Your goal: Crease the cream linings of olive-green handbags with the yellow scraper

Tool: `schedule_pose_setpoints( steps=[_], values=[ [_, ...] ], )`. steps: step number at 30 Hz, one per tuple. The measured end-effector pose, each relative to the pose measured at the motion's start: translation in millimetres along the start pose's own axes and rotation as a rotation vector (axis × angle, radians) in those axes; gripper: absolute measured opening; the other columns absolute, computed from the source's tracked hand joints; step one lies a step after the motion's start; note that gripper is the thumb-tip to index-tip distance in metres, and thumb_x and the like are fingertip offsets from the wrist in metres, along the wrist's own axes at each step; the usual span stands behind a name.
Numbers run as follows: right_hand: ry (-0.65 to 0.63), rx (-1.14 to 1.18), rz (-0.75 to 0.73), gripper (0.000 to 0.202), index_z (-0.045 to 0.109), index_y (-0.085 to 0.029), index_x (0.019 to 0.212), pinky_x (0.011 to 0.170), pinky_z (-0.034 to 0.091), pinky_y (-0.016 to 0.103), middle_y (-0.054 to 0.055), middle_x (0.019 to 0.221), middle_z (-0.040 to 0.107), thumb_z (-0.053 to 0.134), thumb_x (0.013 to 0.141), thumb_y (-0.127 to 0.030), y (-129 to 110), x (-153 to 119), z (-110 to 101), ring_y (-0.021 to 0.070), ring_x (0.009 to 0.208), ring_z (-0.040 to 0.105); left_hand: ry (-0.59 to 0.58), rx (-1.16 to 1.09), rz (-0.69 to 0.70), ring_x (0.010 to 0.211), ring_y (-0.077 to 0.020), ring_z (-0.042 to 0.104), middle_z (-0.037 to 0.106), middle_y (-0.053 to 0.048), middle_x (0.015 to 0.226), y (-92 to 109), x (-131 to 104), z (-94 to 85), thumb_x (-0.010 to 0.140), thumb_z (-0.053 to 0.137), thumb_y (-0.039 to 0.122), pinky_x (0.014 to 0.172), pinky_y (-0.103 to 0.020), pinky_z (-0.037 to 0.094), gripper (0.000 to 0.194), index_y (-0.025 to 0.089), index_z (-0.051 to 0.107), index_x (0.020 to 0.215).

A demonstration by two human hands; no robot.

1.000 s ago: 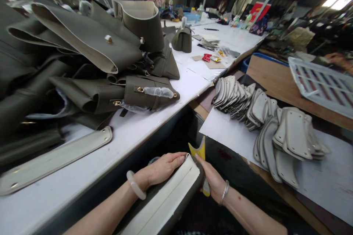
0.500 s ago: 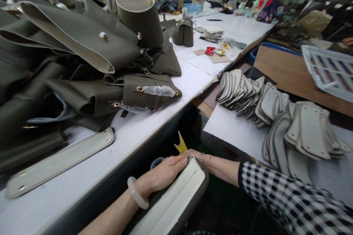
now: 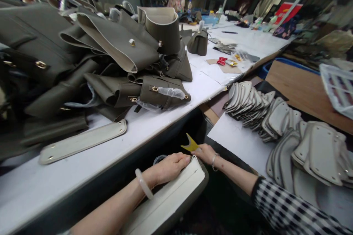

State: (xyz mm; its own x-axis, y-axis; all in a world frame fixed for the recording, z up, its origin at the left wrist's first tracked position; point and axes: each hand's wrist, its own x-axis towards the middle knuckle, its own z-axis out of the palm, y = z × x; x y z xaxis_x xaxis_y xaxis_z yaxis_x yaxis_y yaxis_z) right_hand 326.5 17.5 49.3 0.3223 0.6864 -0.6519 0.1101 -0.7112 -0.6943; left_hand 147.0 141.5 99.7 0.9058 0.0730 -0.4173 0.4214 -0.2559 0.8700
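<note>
Pale-sided bag [image 3: 171, 198]: near end cut off by bottom edge. Yellow tool [image 3: 190, 145]: rear part hidden by right hand [image 3: 205, 153]. Bag pile [image 3: 110, 33]: cut off at left edge. Plastic tray [image 3: 328, 90]: cut off at right edge. Red sign [image 3: 286, 12]: blurred, print illegible.

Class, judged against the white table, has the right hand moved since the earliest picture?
Yes: the right hand, holding the yellow piece, has moved toward the near edge of the white table.
</note>
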Motion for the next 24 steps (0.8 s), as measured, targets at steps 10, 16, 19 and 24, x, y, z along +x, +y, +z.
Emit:
schedule_pose_setpoints(
  steps=[10, 16, 19, 24],
  values=[
    [-0.351, -0.583, -0.268, 0.054, 0.062, -0.016, 0.082, 0.042, 0.036, 0.020, -0.001, 0.061, 0.058, 0.052, 0.084, -0.069, -31, -24, -71, 0.0108, 0.047, 0.052, 0.145, -0.191, -0.125, 0.071, -0.0154, 0.052, 0.060, 0.002, 0.082, -5, -1, 4.8, 0.091, 0.050, 0.052, 0.065, -0.028, 0.039, 0.072, 0.018, 0.030, 0.151],
    [-0.138, -0.892, -0.567, 0.047, 0.064, -0.016, 0.072, 0.058, 0.029, 0.029, 0.007, 0.067, 0.063, 0.045, 0.093, -0.054, -69, -3, -57, 0.0198, 0.066, 0.057, 0.174, -0.296, -0.121, 0.063, -0.0126, 0.044, 0.054, 0.007, 0.071, -10, -2, 8.4, 0.090, 0.053, 0.048, 0.061, -0.026, 0.035, 0.093, 0.018, -0.004, 0.157],
    [-0.057, -1.061, -0.722, 0.054, 0.065, -0.016, 0.070, 0.060, 0.027, 0.031, 0.011, 0.068, 0.067, 0.037, 0.097, -0.054, -75, 4, -51, 0.0219, 0.066, 0.060, 0.183, -0.265, -0.111, 0.060, -0.0125, 0.041, 0.050, 0.009, 0.066, -11, -2, 9.6, 0.091, 0.052, 0.046, 0.058, -0.025, 0.033, 0.092, 0.020, -0.007, 0.156],
    [-0.044, -1.361, -1.053, 0.060, 0.068, -0.017, 0.073, 0.056, 0.026, 0.030, 0.008, 0.064, 0.070, 0.028, 0.102, -0.051, -81, 14, -42, 0.0185, 0.056, 0.061, 0.219, -0.091, -0.070, 0.065, -0.0145, 0.050, 0.061, 0.005, 0.074, -10, -1, 7.6, 0.095, 0.047, 0.045, 0.064, -0.027, 0.039, 0.072, 0.025, 0.018, 0.157]
  ],
)
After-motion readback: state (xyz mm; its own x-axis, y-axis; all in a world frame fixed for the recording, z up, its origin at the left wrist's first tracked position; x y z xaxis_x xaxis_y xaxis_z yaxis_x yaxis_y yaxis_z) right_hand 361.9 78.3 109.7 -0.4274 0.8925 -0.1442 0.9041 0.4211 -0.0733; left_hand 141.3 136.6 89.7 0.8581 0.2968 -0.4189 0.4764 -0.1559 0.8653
